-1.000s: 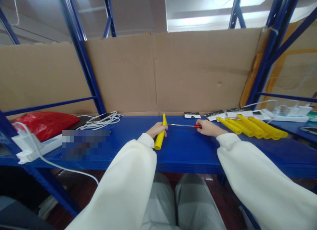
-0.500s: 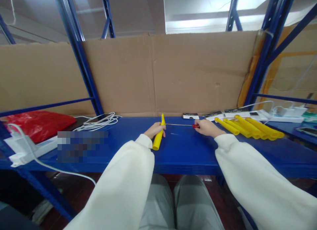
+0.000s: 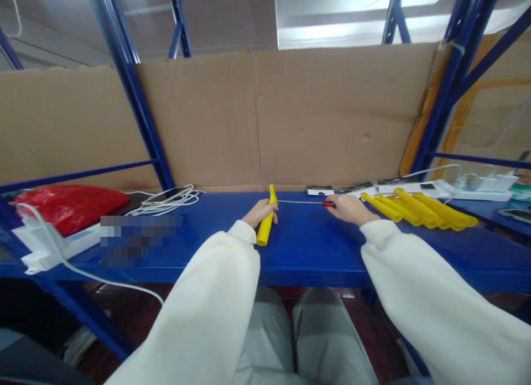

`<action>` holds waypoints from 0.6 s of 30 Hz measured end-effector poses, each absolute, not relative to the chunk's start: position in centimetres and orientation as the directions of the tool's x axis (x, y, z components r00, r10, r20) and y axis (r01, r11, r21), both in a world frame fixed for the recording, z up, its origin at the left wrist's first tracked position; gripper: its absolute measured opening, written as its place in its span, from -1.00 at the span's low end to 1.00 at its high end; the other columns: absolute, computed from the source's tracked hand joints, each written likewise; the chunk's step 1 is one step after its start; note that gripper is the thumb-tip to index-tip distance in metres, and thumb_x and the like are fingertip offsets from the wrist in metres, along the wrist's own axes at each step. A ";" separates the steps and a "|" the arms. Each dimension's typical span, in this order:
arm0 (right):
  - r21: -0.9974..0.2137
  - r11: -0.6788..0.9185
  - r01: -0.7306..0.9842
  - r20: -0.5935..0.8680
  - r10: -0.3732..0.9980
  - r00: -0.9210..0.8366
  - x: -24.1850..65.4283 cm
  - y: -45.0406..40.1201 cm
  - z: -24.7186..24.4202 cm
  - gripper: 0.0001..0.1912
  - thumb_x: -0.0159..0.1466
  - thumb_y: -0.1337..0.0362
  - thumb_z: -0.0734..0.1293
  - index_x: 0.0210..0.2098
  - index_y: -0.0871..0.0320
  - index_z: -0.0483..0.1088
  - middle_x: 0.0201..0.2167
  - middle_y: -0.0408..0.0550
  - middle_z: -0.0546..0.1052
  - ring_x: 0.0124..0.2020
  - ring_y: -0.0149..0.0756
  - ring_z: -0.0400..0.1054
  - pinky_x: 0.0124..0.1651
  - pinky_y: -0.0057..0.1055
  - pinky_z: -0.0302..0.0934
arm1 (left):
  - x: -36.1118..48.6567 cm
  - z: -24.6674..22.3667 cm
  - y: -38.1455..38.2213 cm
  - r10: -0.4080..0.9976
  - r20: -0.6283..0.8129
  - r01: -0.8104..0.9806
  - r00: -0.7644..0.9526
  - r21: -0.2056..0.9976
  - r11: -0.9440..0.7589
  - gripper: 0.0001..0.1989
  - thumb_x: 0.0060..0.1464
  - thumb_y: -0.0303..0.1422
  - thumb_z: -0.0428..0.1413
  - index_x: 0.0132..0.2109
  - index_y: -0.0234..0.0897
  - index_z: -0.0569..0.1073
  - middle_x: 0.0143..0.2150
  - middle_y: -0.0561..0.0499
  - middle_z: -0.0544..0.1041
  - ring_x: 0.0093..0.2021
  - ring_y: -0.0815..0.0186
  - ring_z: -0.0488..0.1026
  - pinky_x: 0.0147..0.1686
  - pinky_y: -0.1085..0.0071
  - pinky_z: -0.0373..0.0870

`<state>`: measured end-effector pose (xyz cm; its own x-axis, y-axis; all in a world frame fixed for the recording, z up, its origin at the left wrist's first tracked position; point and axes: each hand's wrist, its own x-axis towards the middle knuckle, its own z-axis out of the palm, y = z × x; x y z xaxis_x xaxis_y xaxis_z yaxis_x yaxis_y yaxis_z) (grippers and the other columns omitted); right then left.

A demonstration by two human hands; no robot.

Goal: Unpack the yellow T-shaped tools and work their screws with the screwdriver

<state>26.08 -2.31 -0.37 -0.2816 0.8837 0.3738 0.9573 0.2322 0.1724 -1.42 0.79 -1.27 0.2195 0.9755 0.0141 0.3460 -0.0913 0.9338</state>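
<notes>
My left hand point(image 3: 260, 212) is closed round the middle of a yellow plastic tube point(image 3: 264, 230). Its narrow, tapered end points away from me and its wide round end faces me. In my closed right hand point(image 3: 350, 209) is a screwdriver point(image 3: 305, 202) with a red handle and a long thin metal shaft. The shaft lies level, pointing left, and its tip meets the side of the yellow tube just above my left fingers. Whether the tip sits in a screw or hole is too small to tell.
More yellow tubes point(image 3: 427, 211) lie in a row at the right, before several small black-and-white boxes point(image 3: 319, 190). White cables point(image 3: 178, 199), a red plastic bag point(image 3: 74, 205) and a power strip point(image 3: 78, 246) are at the left. A cardboard sheet point(image 3: 323, 119) walls the back of the blue table point(image 3: 307, 246).
The whole view has shifted slightly. Both hands keep their hold on the yellow tube and the screwdriver, and my right hand's knuckles have turned a little over the red handle.
</notes>
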 end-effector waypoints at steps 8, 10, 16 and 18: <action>0.166 0.176 0.970 0.338 0.914 -0.224 25.5 -2.8 0.1 -0.74 0.34 0.28 0.22 -0.08 0.20 0.49 -0.15 0.22 0.62 -0.10 0.01 0.52 -0.12 -0.29 0.27 | -1.4 -0.9 0.3 0.971 0.004 0.337 0.241 0.937 -0.088 -0.87 0.06 -0.51 0.02 -0.19 -0.33 0.36 -0.70 0.07 0.42 -0.64 0.32 0.39 -0.53 0.48 0.27; 0.152 0.188 0.970 0.331 0.915 -0.229 25.4 -2.8 0.0 -0.75 0.33 0.29 0.23 -0.09 0.19 0.48 -0.15 0.20 0.62 -0.11 -0.02 0.52 -0.12 -0.31 0.27 | -1.5 -1.0 0.3 0.971 0.003 0.336 0.238 0.938 -0.085 -0.89 0.05 -0.51 0.03 -0.22 -0.33 0.36 -0.70 0.07 0.42 -0.64 0.31 0.40 -0.52 0.48 0.27; 0.144 0.243 0.959 0.364 0.888 -0.280 25.7 -2.3 -0.6 -0.77 0.29 0.29 0.25 -0.13 0.18 0.49 -0.14 0.14 0.62 -0.12 -0.09 0.52 -0.10 -0.36 0.27 | -1.6 -1.0 0.3 0.969 -0.009 0.348 0.246 0.934 -0.079 -0.91 0.03 -0.51 0.03 -0.27 -0.31 0.37 -0.69 0.06 0.43 -0.62 0.30 0.42 -0.48 0.45 0.30; 0.141 0.264 0.954 0.370 0.880 -0.298 25.8 -2.1 -0.7 -0.77 0.29 0.28 0.25 -0.15 0.19 0.50 -0.15 0.15 0.62 -0.12 -0.09 0.51 -0.08 -0.35 0.27 | -1.6 -0.9 0.2 0.966 -0.008 0.347 0.258 0.934 -0.085 -0.91 0.02 -0.51 0.04 -0.28 -0.31 0.37 -0.68 0.06 0.45 -0.61 0.31 0.42 -0.48 0.46 0.29</action>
<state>25.83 -2.11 -0.69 -0.2979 0.8800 0.3699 0.9542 0.2637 0.1411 -1.59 0.18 -0.95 0.2581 0.9661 -0.0082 0.3468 -0.0847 0.9341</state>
